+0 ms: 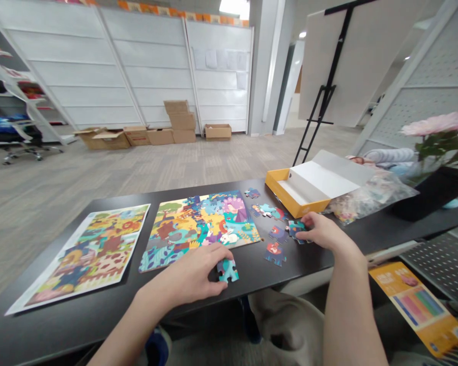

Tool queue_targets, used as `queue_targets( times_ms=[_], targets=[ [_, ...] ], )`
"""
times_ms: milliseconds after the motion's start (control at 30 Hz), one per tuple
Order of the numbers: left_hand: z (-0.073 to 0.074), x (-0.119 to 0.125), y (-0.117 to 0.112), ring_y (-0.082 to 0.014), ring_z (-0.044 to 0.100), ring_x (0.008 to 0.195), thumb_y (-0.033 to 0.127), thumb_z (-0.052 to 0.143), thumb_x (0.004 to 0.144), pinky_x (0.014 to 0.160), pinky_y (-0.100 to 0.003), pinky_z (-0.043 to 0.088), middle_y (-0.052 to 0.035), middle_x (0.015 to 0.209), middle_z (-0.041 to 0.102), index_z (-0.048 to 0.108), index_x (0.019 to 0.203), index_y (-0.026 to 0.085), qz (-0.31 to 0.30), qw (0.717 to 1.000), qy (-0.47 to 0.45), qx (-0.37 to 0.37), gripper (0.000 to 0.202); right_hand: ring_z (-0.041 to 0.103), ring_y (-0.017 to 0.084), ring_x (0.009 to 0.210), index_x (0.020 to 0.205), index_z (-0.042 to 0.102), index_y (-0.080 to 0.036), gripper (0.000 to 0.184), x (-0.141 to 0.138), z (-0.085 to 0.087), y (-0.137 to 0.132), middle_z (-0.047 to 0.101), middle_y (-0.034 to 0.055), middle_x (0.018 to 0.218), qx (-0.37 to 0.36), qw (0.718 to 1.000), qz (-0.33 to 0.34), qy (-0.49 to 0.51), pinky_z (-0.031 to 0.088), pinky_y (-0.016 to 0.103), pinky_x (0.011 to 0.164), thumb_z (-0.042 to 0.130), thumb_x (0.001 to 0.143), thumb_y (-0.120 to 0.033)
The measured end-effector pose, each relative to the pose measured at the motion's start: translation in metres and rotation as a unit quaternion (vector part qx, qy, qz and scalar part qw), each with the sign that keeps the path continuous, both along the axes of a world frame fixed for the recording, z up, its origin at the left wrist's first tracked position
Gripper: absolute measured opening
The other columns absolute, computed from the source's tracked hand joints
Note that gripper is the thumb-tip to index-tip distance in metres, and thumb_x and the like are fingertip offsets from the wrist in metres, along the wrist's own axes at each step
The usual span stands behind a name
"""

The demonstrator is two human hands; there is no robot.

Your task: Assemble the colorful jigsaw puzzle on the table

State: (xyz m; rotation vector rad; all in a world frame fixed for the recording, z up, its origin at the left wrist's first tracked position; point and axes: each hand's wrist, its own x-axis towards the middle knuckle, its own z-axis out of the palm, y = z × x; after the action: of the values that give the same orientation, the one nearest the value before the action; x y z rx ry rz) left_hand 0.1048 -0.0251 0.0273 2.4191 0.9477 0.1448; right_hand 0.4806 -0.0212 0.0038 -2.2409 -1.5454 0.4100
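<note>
My left hand (202, 269) is closed on a teal jigsaw puzzle piece (229, 270) low over the dark table, near its front edge. My right hand (320, 231) pinches another teal and dark puzzle piece (295, 229) close to the yellow box. Between the hands lie loose pieces, among them an orange and blue one (275, 253) and a purple one (278, 233). Farther back are a blue piece (252, 192) and a few others. A partly assembled puzzle (202, 223) with colourful animals spreads across the middle of the table, just beyond my left hand.
A printed picture sheet (95, 254) lies on the left of the dark table (137, 297). At the right stand an open yellow box (286, 193), a clear plastic bag (370, 198) and pink flowers (435, 124). An orange pack (420, 305) lies lower right.
</note>
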Motion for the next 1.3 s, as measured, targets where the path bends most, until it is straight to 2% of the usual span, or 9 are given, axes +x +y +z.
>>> queue_targets(
  times_ms=[167, 333, 467, 633, 833, 1033, 1167, 1233, 1300],
  targets=[
    [0.001, -0.001, -0.002, -0.0250, 0.062, 0.111, 0.022, 0.069, 0.081, 0.096, -0.036, 0.049, -0.0044, 0.118, 0.066, 0.064, 0.117, 0.025, -0.010, 1.000, 0.006, 0.008, 0.037, 0.062, 0.017, 0.061, 0.075, 0.061, -0.020, 0.028, -0.004, 0.011, -0.004, 0.070, 0.0040, 0.069, 0.047, 0.991, 0.050, 0.115, 0.043, 0.026, 0.053, 0.077, 0.069, -0.042],
    [0.000, -0.005, 0.003, -0.0235, 0.063, 0.110, 0.027, 0.067, 0.088, 0.096, -0.036, 0.049, -0.0054, 0.117, 0.067, 0.065, 0.111, 0.024, -0.010, 0.998, -0.055, 0.039, 0.023, 0.066, 0.018, 0.066, 0.092, 0.059, -0.020, 0.039, -0.048, 0.032, 0.003, 0.070, 0.0031, 0.077, 0.121, 0.942, 0.129, 0.285, 0.051, 0.027, 0.057, 0.076, 0.071, -0.049],
    [-0.005, -0.002, 0.015, -0.0239, 0.067, 0.106, 0.032, 0.066, 0.090, 0.093, -0.038, 0.052, -0.0062, 0.114, 0.072, 0.065, 0.111, 0.023, 0.088, 0.983, -0.149, 0.052, 0.023, 0.070, 0.018, 0.071, 0.098, 0.056, -0.021, 0.035, -0.103, 0.034, 0.020, 0.068, 0.0009, 0.079, 0.108, 0.900, 0.202, 0.372, 0.056, 0.029, 0.062, 0.073, 0.075, -0.042],
    [-0.014, 0.005, 0.035, -0.0199, 0.073, 0.088, 0.034, 0.069, 0.086, 0.077, -0.032, 0.060, -0.0049, 0.096, 0.075, 0.063, 0.107, 0.020, 0.192, 0.928, -0.313, -0.063, 0.027, 0.072, 0.016, 0.072, 0.117, 0.058, -0.023, 0.039, -0.154, 0.030, 0.034, 0.067, -0.0021, 0.076, 0.067, 0.873, 0.269, 0.402, 0.057, 0.027, 0.064, 0.068, 0.080, -0.031],
    [-0.016, -0.004, 0.050, -0.0166, 0.070, 0.074, 0.030, 0.073, 0.078, 0.070, -0.029, 0.059, -0.0021, 0.078, 0.069, 0.065, 0.090, 0.018, 0.262, 0.882, -0.387, -0.056, 0.019, 0.072, 0.017, 0.071, 0.106, 0.057, -0.023, 0.032, -0.177, 0.026, 0.045, 0.066, -0.0030, 0.073, 0.063, 0.859, 0.261, 0.435, 0.057, 0.026, 0.060, 0.071, 0.079, -0.034],
    [-0.016, -0.017, 0.054, -0.0138, 0.068, 0.072, 0.032, 0.069, 0.081, 0.067, -0.027, 0.059, -0.0014, 0.086, 0.067, 0.065, 0.092, 0.018, 0.288, 0.856, -0.427, -0.050, 0.018, 0.067, 0.014, 0.065, 0.076, 0.057, -0.019, 0.027, -0.191, 0.025, 0.051, 0.067, 0.0001, 0.068, 0.072, 0.868, 0.264, 0.415, 0.053, 0.022, 0.057, 0.074, 0.077, -0.040],
    [-0.022, -0.016, 0.058, -0.0168, 0.070, 0.079, 0.034, 0.071, 0.080, 0.070, -0.029, 0.061, -0.0041, 0.089, 0.069, 0.066, 0.096, 0.017, 0.304, 0.830, -0.466, -0.045, 0.024, 0.067, 0.014, 0.061, 0.070, 0.060, -0.017, 0.032, -0.195, 0.024, 0.052, 0.071, 0.0038, 0.066, 0.033, 0.864, 0.247, 0.437, 0.054, 0.023, 0.057, 0.078, 0.074, -0.044],
    [-0.025, -0.014, 0.061, -0.0195, 0.072, 0.085, 0.033, 0.075, 0.079, 0.075, -0.033, 0.062, -0.0069, 0.095, 0.072, 0.066, 0.100, 0.017, 0.296, 0.841, -0.451, -0.026, 0.028, 0.067, 0.014, 0.059, 0.070, 0.061, -0.017, 0.033, -0.195, 0.021, 0.053, 0.072, 0.0046, 0.066, 0.031, 0.861, 0.216, 0.459, 0.055, 0.023, 0.057, 0.080, 0.072, -0.044],
    [-0.028, -0.011, 0.061, -0.0216, 0.072, 0.089, 0.030, 0.079, 0.075, 0.081, -0.037, 0.061, -0.0090, 0.104, 0.073, 0.067, 0.105, 0.017, 0.279, 0.872, -0.401, 0.032, 0.035, 0.067, 0.013, 0.058, 0.070, 0.062, -0.017, 0.033, -0.196, 0.018, 0.055, 0.072, 0.0049, 0.065, 0.034, 0.863, 0.184, 0.469, 0.056, 0.023, 0.057, 0.082, 0.071, -0.043]
  ],
)
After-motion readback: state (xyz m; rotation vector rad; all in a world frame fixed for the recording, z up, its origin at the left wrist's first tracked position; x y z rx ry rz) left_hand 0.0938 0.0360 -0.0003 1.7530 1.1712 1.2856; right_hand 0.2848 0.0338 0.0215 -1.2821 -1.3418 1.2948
